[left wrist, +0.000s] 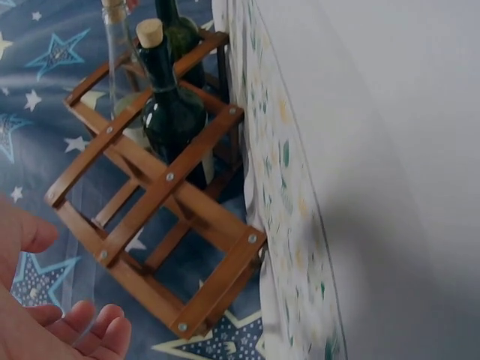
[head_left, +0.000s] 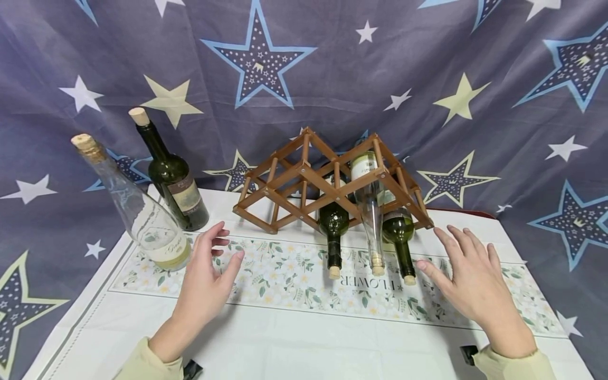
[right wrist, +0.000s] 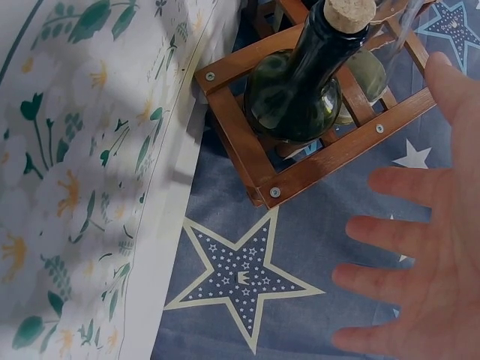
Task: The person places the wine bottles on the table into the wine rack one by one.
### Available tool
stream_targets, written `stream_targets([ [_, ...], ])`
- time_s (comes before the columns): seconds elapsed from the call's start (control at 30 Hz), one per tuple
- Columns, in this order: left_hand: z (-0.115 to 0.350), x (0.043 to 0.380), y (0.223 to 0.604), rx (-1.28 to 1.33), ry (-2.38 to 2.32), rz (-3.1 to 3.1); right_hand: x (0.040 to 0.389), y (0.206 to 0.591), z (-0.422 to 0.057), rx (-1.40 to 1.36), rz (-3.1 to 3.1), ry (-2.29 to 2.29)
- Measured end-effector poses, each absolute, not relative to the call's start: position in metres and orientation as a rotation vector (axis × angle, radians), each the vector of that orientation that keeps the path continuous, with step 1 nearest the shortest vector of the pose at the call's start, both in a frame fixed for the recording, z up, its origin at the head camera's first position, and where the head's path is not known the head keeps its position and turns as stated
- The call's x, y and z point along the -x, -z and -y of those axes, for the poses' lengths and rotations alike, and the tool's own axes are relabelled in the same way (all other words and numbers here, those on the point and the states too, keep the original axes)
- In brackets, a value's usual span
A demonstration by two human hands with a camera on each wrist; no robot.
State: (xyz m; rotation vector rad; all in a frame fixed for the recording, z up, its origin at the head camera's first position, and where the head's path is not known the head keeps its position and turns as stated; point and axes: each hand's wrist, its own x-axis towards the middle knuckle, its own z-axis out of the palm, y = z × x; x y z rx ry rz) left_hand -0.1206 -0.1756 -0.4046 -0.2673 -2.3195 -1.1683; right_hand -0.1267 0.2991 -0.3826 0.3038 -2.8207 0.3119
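Observation:
My left hand (head_left: 206, 279) hovers over the table with thumb and fingers apart, holding nothing, close to a clear corked bottle (head_left: 154, 232). Behind that bottle stands a dark green wine bottle (head_left: 176, 184). My right hand (head_left: 475, 277) has its fingers spread near the right end of a wooden wine rack (head_left: 304, 171) and is empty. Three corked bottles lie in the rack, necks toward me: a green bottle (head_left: 334, 219), a clear bottle (head_left: 370, 206) and another green bottle (head_left: 400, 232) at the right. In the right wrist view, spread fingers (right wrist: 390, 281) show beside the rack.
A white cloth (head_left: 309, 338) covers the table, crossed by a floral runner (head_left: 285, 274) under the bottle necks. A dark blue star-patterned curtain (head_left: 332, 63) hangs behind the rack. The two standing bottles rise at the table's left side.

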Motion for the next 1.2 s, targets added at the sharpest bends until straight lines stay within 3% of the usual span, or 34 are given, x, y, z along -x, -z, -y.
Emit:
stream_targets([
  [1.2, 0.22, 0.115, 0.386, 0.113, 0.926, 1.969, 0.126, 0.382, -0.296, -0.309, 2.829, -0.309],
])
